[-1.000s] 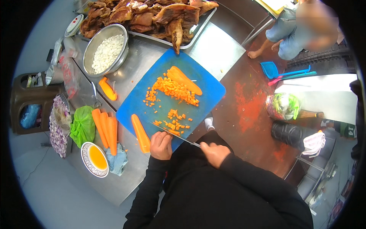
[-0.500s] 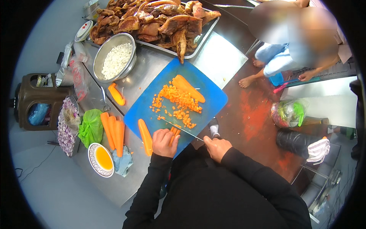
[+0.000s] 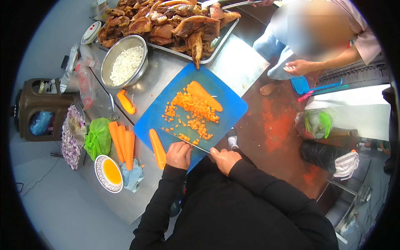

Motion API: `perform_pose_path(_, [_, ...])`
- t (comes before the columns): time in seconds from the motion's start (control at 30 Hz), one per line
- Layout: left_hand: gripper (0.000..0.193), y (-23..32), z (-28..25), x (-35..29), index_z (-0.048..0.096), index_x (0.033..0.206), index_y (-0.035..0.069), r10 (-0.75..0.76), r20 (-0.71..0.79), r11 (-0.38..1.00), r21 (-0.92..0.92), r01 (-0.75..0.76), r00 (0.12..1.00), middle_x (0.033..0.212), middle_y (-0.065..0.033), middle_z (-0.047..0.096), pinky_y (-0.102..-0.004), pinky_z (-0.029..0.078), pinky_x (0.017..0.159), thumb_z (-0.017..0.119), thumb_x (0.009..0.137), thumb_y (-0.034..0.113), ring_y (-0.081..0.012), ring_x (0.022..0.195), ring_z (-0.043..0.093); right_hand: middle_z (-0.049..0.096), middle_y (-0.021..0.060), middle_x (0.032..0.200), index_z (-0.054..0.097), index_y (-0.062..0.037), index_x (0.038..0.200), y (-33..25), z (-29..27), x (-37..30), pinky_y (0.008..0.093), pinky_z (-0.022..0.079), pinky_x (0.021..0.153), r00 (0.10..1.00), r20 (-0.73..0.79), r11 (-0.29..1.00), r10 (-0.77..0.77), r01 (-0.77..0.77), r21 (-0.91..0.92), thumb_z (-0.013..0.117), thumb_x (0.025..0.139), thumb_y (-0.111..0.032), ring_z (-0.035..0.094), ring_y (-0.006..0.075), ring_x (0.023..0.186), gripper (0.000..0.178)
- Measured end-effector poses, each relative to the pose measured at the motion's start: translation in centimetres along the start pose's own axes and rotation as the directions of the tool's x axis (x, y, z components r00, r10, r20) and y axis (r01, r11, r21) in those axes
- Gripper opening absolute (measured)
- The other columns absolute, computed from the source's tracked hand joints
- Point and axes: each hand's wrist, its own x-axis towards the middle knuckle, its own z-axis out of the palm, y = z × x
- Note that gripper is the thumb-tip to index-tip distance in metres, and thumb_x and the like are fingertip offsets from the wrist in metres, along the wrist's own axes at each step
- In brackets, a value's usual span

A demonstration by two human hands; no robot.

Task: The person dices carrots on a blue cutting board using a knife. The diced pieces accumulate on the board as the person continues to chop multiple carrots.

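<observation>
My right hand [image 3: 225,160] grips a knife [image 3: 203,149] by its handle, which the fingers cover. The thin blade slants up and left across the near part of a blue cutting board [image 3: 227,98]. Just behind the blade my left hand [image 3: 179,155] is closed, fingers curled over a carrot piece that they mostly hide. Diced carrot [image 3: 189,106] lies heaped mid-board, with a few cubes along the blade. Beyond the heap rests a large peeled carrot half [image 3: 204,95]. Another carrot length [image 3: 157,149] lies at the board's left edge, beside my left hand.
Left of the board are whole carrots [image 3: 129,151], a bowl of orange liquid [image 3: 111,171], a green bag [image 3: 98,138] and an orange-handled peeler [image 3: 126,102]. Farther back stand a bowl of chopped white pieces [image 3: 127,66] and a tray of cooked meat [image 3: 227,43]. A person [image 3: 316,66] sits at right.
The knife and my right hand have shifted left, with the blade now closer to my left hand. The carrot sticks by the left thumb are hidden now. The other person's arm has moved.
</observation>
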Motion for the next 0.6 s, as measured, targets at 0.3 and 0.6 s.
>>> perform_pose_path(0.3, [0.018, -0.8, 0.6, -1.1, 0.071, 0.089, 0.004, -0.007, -0.033, 0.999, 0.041, 0.009, 0.999, 0.094, -0.0110, 0.070, -0.0413, 0.055, 0.081, 0.083, 0.076, 0.004, -0.0327, 0.092, 0.067, 0.070, 0.0248, 0.083, 0.051, -0.0061, 0.108, 0.0, 0.0, -2.4, 0.0541, 0.056, 0.067, 0.999, 0.033, 0.999, 0.033, -0.034, 0.040, 0.053, 0.096, -0.012, 0.071, 0.0452, 0.076, 0.014])
perform_pose_path(0.6, [0.023, 0.6, -1.9, -1.0, 0.070, 0.088, 0.003, -0.129, -0.035, 0.990, -0.067, 0.127, 0.991, 0.096, -0.0128, 0.068, -0.0417, 0.054, 0.081, 0.087, 0.075, 0.010, -0.0345, 0.091, 0.065, 0.068, 0.0267, 0.087, 0.051, -0.0047, 0.110, 1.6, 0.2, -1.5, 0.0575, 0.054, 0.070, 0.999, 0.053, 0.988, 0.009, -0.017, 0.151, 0.052, 0.102, -0.021, 0.068, 0.0468, 0.076, 0.018])
